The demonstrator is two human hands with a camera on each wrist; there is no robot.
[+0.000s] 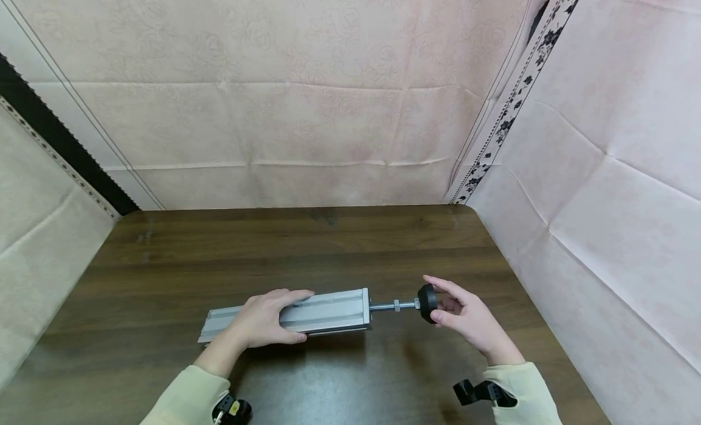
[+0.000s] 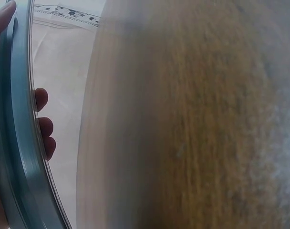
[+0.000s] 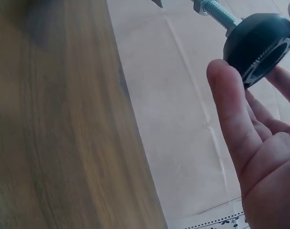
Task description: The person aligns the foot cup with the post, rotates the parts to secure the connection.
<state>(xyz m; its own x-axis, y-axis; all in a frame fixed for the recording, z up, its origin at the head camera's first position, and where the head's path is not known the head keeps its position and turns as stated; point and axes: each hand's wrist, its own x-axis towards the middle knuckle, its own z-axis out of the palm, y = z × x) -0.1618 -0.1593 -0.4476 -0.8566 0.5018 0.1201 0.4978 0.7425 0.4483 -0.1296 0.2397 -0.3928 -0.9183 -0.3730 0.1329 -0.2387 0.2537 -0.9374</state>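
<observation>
My left hand [image 1: 268, 318] grips a silver aluminium profile [image 1: 336, 309] from above, thumb on the near side. In the left wrist view, fingertips [image 2: 46, 126] curl round the edge of the grooved profile [image 2: 21, 143]. A threaded rod [image 1: 383, 307] sticks out of the profile's right end and carries a nut [image 1: 397, 305]. At the rod's outer end sits a round black levelling foot [image 1: 428, 303]. My right hand [image 1: 473, 324] pinches the foot's rim between thumb and fingers. The right wrist view shows the thumb [image 3: 226, 90] against the black foot [image 3: 252, 43], whose underside is ridged.
A brown wood-grain table [image 1: 328, 248] lies under both hands. Pale patterned cloth [image 1: 306, 120] hangs behind it, with more cloth [image 1: 613, 187] at the right side. A black wrist camera [image 1: 484, 393] is strapped at the right sleeve, another [image 1: 232, 410] at the left.
</observation>
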